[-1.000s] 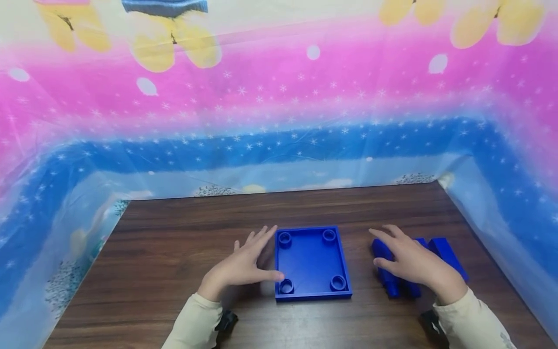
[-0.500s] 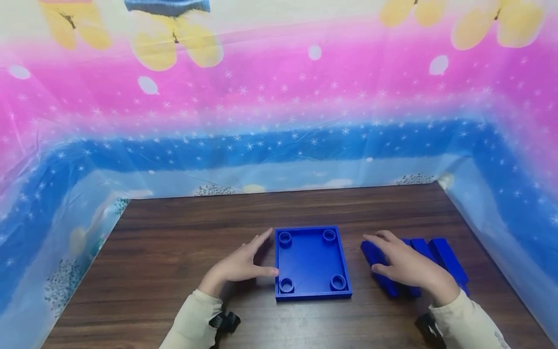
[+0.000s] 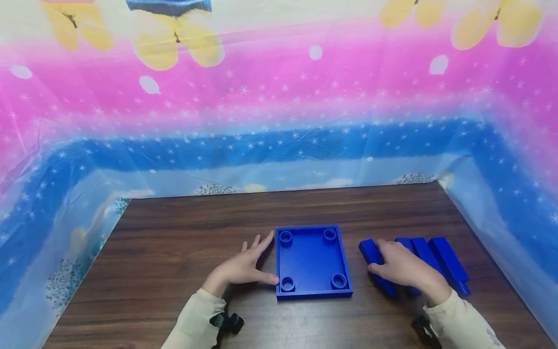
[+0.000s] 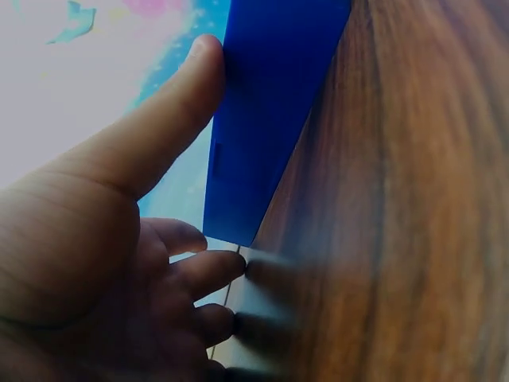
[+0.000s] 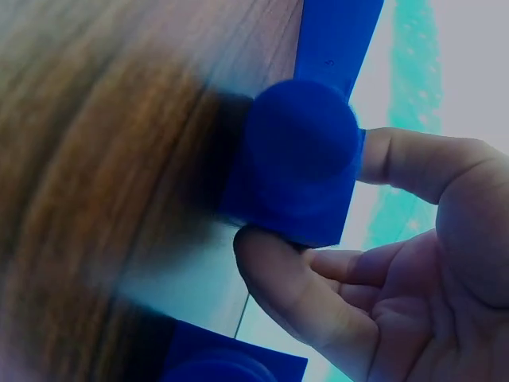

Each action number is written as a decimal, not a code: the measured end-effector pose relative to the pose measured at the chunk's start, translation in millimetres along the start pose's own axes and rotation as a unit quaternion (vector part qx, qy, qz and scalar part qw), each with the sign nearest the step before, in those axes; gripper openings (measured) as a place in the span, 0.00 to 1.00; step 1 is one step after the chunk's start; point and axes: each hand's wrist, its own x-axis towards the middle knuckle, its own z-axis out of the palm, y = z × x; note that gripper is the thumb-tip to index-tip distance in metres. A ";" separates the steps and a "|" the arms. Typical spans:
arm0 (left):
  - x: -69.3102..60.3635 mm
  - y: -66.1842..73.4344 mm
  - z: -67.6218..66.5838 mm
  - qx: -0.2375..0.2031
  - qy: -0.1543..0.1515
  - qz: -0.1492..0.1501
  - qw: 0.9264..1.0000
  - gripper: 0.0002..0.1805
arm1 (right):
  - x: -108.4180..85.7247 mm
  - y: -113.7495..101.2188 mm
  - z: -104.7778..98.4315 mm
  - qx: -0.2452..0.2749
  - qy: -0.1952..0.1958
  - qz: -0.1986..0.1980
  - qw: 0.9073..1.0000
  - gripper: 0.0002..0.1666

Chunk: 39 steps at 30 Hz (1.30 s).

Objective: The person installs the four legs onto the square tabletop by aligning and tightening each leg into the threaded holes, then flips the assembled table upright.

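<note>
- Well, the blue tray [image 3: 311,261] is square and shiny, with four round rings [image 3: 339,281] (one near each corner), and lies flat on the brown table [image 3: 209,218].
- The left hand [image 3: 240,265] has its fingers apart, thumb touching the tray's side.
- The right hand [image 3: 403,264] pinches a blue bar [image 5: 298,155], square with a round end, right of the tray.
- Three more bars [image 3: 449,261] lie beside it.
- One tiny mark [image 5: 331,63] is too small to read.

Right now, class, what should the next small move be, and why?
Probably lift the leftmost blue bar slightly toward the blue tray. The right hand grips that bar, the left hand touches the tray's side, and the tray's corner rings are unfilled.
</note>
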 end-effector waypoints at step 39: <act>5.4 7.1 5.5 0.017 0.000 -0.013 1.000 0.66 | 48.1 -74.7 -24.8 0.230 0.056 -0.138 0.962 0.52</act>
